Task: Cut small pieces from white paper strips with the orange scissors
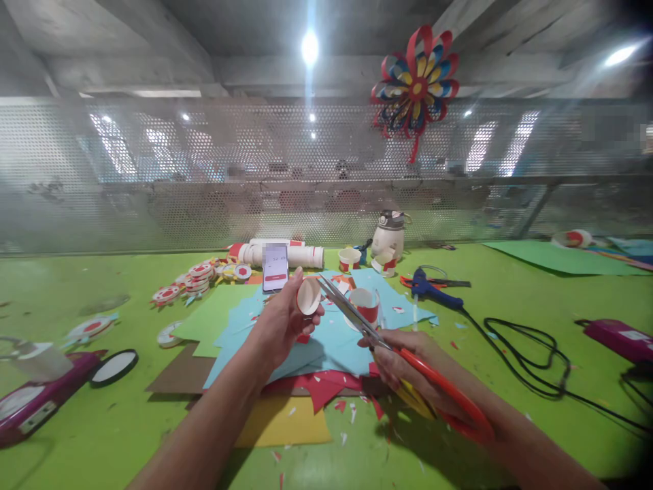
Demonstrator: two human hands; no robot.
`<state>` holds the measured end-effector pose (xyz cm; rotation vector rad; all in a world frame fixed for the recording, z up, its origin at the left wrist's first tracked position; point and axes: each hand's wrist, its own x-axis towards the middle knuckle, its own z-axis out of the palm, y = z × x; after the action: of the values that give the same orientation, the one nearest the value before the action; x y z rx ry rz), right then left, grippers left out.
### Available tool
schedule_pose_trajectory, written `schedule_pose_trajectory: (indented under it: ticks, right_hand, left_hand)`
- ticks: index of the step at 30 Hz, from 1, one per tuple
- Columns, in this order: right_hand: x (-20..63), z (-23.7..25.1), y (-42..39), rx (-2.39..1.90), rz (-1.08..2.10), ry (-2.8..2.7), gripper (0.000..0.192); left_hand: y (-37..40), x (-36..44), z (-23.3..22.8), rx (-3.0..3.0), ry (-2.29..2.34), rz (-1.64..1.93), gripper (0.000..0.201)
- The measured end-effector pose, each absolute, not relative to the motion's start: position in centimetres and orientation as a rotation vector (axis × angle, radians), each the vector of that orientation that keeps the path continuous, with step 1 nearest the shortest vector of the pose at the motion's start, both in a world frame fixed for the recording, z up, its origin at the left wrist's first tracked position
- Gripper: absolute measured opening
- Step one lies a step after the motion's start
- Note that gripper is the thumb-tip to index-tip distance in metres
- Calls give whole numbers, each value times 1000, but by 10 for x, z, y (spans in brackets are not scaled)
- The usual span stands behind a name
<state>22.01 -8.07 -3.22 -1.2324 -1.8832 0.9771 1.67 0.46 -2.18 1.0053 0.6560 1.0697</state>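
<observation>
My left hand is closed around a small white paper cup piece, its round opening turned toward me. In my right hand is a pair of scissors with orange-red handles, its blade tips close to the cup piece's right edge. The blades lie almost together. A cut red-and-white paper cup stands behind the blades on sheets of light blue paper. Yellow shows under my right hand, but I cannot tell what it belongs to.
A phone leans against stacked paper cups. Further right are a white bottle and a blue glue gun with a looping black cord. Red-and-white paper discs lie left. A paper flower hangs above.
</observation>
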Motion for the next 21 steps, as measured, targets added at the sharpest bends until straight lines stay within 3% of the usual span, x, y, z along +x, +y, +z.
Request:
schedule_pose_trajectory:
  ticks: [11, 21]
  right_hand:
    - [219, -28, -78, -1335, 659, -1768, 42]
    - [209, -27, -69, -1379, 670, -1808, 31]
  left_hand:
    - [5, 22, -29, 928, 666, 1050, 34]
    - [7, 22, -34, 834, 737, 993, 30]
